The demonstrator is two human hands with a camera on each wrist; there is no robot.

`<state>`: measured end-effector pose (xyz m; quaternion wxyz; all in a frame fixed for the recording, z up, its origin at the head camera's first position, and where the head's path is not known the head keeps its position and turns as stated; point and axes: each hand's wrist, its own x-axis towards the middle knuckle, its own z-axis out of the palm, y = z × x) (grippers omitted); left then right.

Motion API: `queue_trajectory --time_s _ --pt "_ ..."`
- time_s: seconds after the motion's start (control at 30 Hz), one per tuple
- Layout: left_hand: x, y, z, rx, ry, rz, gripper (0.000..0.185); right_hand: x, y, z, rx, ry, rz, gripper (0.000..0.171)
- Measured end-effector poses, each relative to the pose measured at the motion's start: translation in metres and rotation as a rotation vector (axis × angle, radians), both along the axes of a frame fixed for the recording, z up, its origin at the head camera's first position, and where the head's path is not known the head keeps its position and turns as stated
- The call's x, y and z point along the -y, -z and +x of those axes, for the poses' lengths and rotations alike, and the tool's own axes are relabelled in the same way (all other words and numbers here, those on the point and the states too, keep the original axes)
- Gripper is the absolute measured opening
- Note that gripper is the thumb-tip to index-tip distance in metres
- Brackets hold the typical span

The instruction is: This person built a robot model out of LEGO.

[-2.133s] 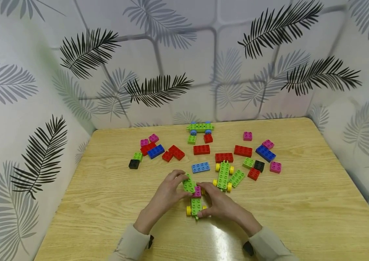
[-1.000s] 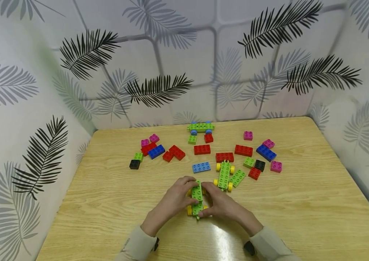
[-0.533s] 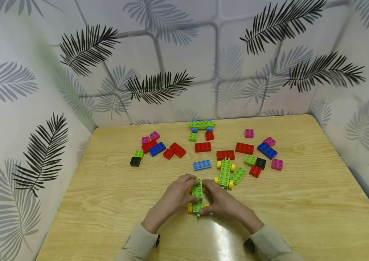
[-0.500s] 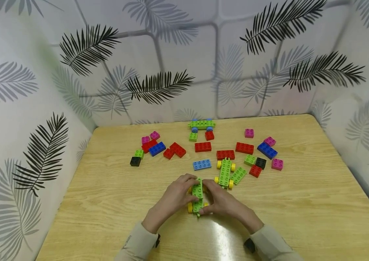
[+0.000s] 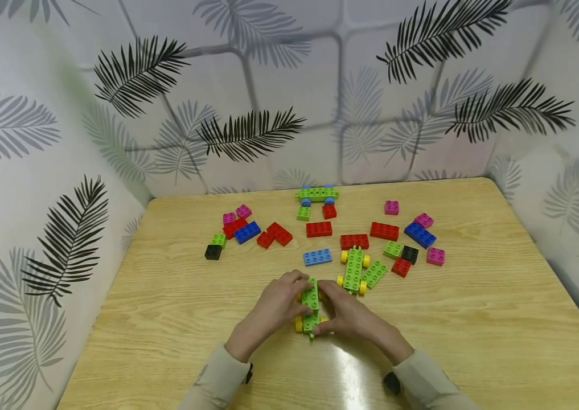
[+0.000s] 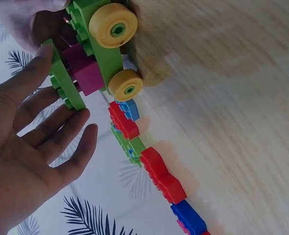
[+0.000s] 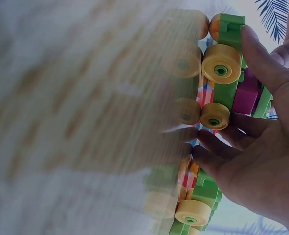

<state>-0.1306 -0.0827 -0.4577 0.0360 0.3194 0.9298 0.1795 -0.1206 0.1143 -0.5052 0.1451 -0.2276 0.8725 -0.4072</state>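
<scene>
The item under both hands is a small green wheeled car (image 5: 311, 307), built from plastic studded bricks, standing on the wooden table (image 5: 473, 319) near its front edge, in front of the scattered loose bricks. It consists of a green chassis on yellow wheels (image 6: 116, 27), a magenta block (image 6: 83, 71) on top of that, and a long green plate (image 6: 63, 78) seated on the magenta block.

Handling, as a judgement: the assembly is light, rigid and hard-surfaced. The plastic looks smooth and may slip under a loose pinch. The joints are press-fit only, so it will likely separate if pulled or twisted at the top plate. The wheels look free to roll, so it may travel on the table unless steadied. The soundest hold is across the long sides of the chassis, above the wheels, with downward pressure on the top plate.

Left hand (image 5: 274, 310): fingers (image 6: 51, 132) nearly straight and slightly spread, tips resting against the edge of the long green plate, thumb laid along its upper end. It presses rather than wraps.

Right hand (image 5: 348, 316): fingers (image 7: 217, 156) bent round the opposite side of the car, thumb lying along the chassis by the wheels (image 7: 220, 63). It grips the car.

A second green car (image 5: 353, 272) stands just beyond, untouched.
</scene>
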Motion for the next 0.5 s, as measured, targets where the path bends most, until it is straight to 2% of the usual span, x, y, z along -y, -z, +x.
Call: queue_trajectory --time_s 0.2,0.5 --pt "-0.0010 -0.0003 -0.0025 -0.011 0.006 -0.024 0.042 -0.0007 0.0006 0.0003 -0.005 0.000 0.006 0.095" --pt "-0.0029 -0.0026 -0.0072 0.025 0.009 -0.043 0.038 0.0002 -0.0002 -0.0005 0.009 0.010 0.008 0.095"
